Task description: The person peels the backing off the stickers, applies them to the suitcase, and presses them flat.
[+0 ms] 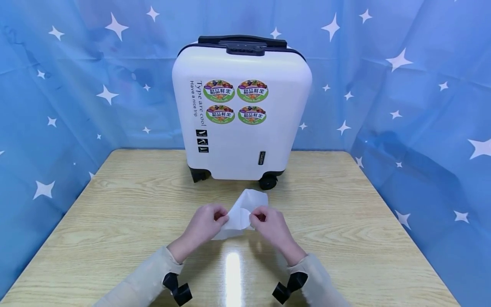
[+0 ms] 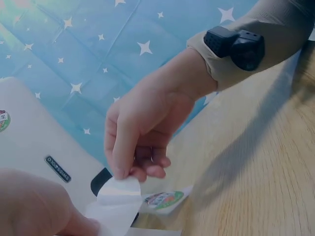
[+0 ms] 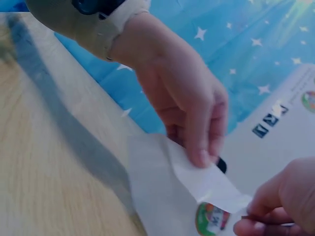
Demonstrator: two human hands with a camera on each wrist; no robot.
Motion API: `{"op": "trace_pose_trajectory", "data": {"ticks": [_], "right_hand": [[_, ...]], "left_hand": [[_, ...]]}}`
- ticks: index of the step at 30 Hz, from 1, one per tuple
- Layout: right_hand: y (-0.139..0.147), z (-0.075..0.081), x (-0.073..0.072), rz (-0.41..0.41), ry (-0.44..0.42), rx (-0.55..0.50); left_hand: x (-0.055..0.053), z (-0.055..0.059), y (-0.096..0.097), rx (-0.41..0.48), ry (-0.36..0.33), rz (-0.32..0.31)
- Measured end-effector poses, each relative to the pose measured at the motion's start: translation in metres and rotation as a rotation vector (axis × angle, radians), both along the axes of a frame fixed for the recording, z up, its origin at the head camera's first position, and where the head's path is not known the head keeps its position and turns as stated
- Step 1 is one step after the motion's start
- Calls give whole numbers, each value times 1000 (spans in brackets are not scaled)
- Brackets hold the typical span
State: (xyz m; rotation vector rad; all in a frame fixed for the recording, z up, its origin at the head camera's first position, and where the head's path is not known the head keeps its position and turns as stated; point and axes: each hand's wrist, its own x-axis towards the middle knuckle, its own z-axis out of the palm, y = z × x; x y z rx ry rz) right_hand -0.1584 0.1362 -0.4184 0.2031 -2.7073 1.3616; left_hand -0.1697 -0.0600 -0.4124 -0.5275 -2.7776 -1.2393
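Note:
A white sticker sheet (image 1: pixel 251 198) is held between my two hands just above the table. My left hand (image 1: pixel 209 221) pinches its left part between thumb and fingers; the right wrist view shows this left hand (image 3: pixel 184 93) gripping a fold of the sheet. My right hand (image 1: pixel 271 226) pinches the rounded edge of a white-backed sticker (image 2: pixel 120 194), bent up toward me in the left wrist view. How much of it still adheres I cannot tell. A printed fruit label (image 3: pixel 211 219) shows on the far face of the sheet.
Behind the hands stands a white suitcase (image 1: pixel 238 149) with a black handle and wheels. Several oval fruit stickers (image 1: pixel 219 91) are on its upper front, beside printed lettering. A wooden table (image 1: pixel 134 204) lies beneath; a blue star-patterned curtain (image 1: pixel 145 106) surrounds it.

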Motion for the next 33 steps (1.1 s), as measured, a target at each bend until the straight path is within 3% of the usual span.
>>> {"op": "trace_pose_trajectory", "data": {"ticks": [12, 24, 33], "right_hand": [[20, 3, -5, -64, -94, -16], [31, 12, -6, -102, -50, -60], [25, 17, -4, -94, -45, -103]], "left_hand": [[3, -9, -10, -65, -34, 15], [7, -14, -18, -107, -79, 0], [7, -5, -24, -121, -80, 32]]}}
